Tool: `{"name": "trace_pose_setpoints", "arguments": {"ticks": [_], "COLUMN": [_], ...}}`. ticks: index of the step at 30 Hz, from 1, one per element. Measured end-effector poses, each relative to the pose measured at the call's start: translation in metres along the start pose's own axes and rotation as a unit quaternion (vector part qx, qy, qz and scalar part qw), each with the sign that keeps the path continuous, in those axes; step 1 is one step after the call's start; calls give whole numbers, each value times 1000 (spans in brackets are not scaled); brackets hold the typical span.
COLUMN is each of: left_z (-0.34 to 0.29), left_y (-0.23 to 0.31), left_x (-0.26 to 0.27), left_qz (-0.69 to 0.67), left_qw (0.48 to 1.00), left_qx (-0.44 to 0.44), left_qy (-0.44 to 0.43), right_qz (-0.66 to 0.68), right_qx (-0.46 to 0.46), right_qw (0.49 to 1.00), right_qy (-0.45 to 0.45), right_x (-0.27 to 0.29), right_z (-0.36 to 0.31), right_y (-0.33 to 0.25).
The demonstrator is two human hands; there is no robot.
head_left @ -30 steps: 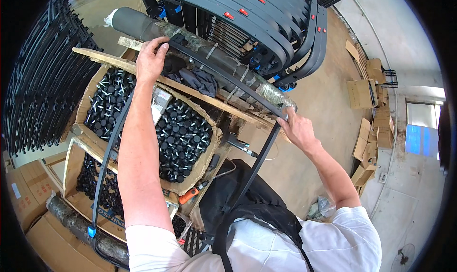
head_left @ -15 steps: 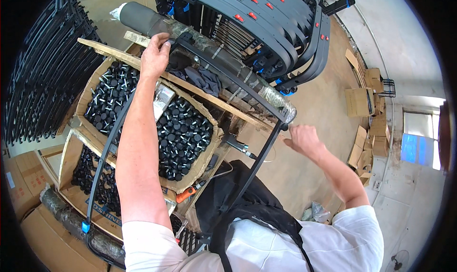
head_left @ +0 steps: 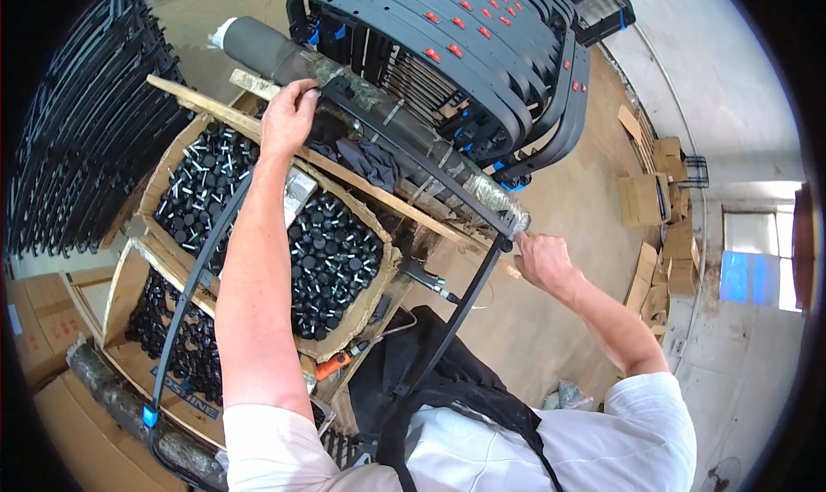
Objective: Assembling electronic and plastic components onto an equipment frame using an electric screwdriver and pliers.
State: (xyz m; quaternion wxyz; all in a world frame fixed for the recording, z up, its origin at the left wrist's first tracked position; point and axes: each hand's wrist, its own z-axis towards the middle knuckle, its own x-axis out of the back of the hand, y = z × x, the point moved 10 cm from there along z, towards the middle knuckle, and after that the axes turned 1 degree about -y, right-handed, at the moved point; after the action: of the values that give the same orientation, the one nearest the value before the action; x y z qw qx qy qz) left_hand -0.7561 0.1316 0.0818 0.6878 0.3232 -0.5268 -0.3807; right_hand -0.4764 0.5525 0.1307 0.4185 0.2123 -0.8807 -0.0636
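A black metal frame [head_left: 422, 162] lies across the padded rail, one leg running back toward my body. My left hand [head_left: 288, 122] is closed at the frame's far left corner, thumb and fingers gripping its end. At the opposite corner, a round black knob [head_left: 506, 245] sticks out beneath the bar. My right hand [head_left: 546, 258] is closed with its fingertips against that corner, beside the knob; anything inside the fingers is hidden. Below my left forearm, a cardboard box [head_left: 385, 281] holds many black round-headed bolts [head_left: 331, 255], and more bolts [head_left: 206, 169] fill the box to its left.
Assembled black frames with red clips [head_left: 447, 62] stand beyond the padded rail [head_left: 258, 45]. Stacked black frames [head_left: 82, 139] rise at left. An orange-handled tool [head_left: 340, 363] and an air tool [head_left: 426, 279] lie near the bench edge. Cardboard boxes [head_left: 644, 201] line the right wall.
My right hand has moved left and slightly down, from apart to touching the frame's corner. My left hand stays at the other corner. The whole view has shifted slightly.
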Motion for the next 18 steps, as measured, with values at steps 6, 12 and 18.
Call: {"name": "trace_pose_setpoints", "arguments": {"ticks": [6,12,18], "left_z": [-1,-10,4], "left_y": [5,0,35], "left_x": [-5,-4,-8], "left_qz": [24,-17,141], "left_qw": [999,1000,985], "left_qx": [21,6,85], "left_qy": [-22,-17,-51], "right_qz": [-6,98,108], "right_qx": [20,9,-52], "right_qw": [999,990,979], "right_qy": [30,104,162], "right_x": [9,10,-1], "right_z": [0,5,-1], "right_y": [-4,-12,-5]}}
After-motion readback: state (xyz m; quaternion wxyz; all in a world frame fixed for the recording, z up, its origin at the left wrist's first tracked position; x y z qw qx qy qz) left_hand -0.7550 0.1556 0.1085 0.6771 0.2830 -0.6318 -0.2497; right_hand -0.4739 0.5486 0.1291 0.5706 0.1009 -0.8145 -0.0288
